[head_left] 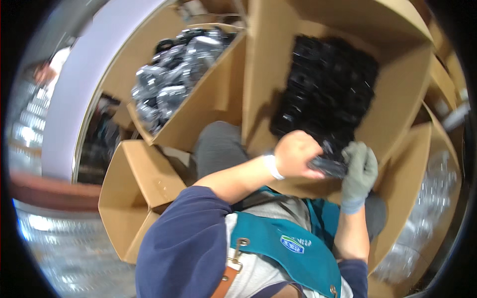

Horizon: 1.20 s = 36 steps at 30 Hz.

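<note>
My bare left hand (pixel 297 155) has its fingers bent round one end of a dark, shiny, flat piece (pixel 330 168), which looks like black plastic. At the other end my right hand (pixel 360 168), in a grey-green work glove, grips the same piece between thumb and fingers. Both hands are over the near side of a large open cardboard box (pixel 266 64). Inside that box lie many closely packed black glossy pieces (pixel 330 82), their exact kind too dark to make out. A white band (pixel 274 167) circles my left wrist.
Left of the large box, another carton (pixel 218 82) holds black items in clear wrapping (pixel 174 74). An open smaller carton (pixel 124 208) stands nearer left. On the right, a carton (pixel 402 184) contains clear plastic pieces (pixel 422 213). My knee (pixel 218 141) is close to the large box.
</note>
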Each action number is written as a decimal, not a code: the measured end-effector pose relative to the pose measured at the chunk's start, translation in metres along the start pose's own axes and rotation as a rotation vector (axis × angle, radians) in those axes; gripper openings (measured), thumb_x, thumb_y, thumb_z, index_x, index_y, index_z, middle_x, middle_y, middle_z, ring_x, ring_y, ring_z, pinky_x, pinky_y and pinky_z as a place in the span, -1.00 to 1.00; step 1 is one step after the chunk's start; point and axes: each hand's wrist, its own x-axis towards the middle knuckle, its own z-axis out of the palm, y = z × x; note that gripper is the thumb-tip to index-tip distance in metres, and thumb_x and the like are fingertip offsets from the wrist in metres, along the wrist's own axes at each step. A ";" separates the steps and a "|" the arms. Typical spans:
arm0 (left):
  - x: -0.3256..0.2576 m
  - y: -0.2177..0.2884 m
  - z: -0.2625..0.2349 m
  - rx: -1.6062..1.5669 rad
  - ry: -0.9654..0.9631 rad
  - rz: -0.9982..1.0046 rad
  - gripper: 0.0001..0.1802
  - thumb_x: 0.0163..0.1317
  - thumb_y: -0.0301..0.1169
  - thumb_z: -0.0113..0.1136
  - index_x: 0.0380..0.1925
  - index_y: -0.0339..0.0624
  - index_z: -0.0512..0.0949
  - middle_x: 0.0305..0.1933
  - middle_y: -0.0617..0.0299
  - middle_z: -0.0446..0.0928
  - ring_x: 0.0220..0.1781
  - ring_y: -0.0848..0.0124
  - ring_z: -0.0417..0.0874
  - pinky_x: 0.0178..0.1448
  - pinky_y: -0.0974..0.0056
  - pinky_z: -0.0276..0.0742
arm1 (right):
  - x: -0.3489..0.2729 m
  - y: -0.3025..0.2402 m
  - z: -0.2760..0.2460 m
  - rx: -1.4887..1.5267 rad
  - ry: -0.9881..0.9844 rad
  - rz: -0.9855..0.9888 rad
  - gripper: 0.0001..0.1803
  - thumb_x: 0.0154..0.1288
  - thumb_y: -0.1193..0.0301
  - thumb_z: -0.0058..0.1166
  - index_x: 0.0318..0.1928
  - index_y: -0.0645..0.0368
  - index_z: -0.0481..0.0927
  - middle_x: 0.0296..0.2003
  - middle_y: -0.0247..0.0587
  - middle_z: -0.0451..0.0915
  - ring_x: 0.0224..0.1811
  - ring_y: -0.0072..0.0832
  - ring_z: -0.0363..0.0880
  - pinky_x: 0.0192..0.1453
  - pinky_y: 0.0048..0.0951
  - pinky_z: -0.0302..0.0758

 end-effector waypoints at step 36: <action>-0.067 -0.237 -0.476 -0.919 1.450 -1.017 -0.54 0.14 0.07 0.24 -0.08 0.11 0.47 -0.16 0.33 0.52 -0.16 0.37 0.46 -0.31 0.27 0.41 | -0.005 0.193 -0.024 -1.119 -0.186 0.358 -0.48 0.31 0.46 -0.15 0.29 0.26 0.27 0.17 0.15 0.43 0.21 -0.14 0.44 0.27 -0.31 0.35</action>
